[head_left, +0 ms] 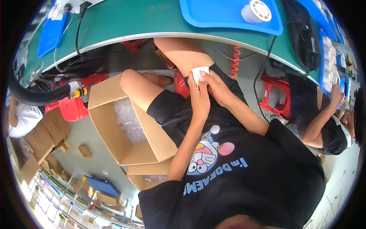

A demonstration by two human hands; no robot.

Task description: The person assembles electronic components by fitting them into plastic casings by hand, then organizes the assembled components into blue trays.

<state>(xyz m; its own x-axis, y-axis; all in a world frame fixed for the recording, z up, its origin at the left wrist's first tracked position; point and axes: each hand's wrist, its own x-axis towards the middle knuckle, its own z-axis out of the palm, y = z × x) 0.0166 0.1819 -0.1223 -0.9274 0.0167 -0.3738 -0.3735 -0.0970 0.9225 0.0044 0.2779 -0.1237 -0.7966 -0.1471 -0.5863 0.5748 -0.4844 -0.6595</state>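
Observation:
Above my lap, both my hands are closed around a small white cup-shaped piece (196,72), held just short of the table edge. My left hand (199,97) grips it from the near left side. From the right, my right hand (216,86) wraps it, with the thumb pressed on its side. A thin yellowish strip shows between the fingers, too small to make out. On the table, a white round plastic part (251,14) with a slotted, ring-like top lies in a blue tray (213,21).
The green table (133,19) spans the far side. An open cardboard box (108,133) with clear plastic pieces stands left of my legs. A black hose (42,93) hangs at the left, a red coiled cord (235,63) under the table. A co-worker's arm (318,126) is at the right, near red stools (275,95).

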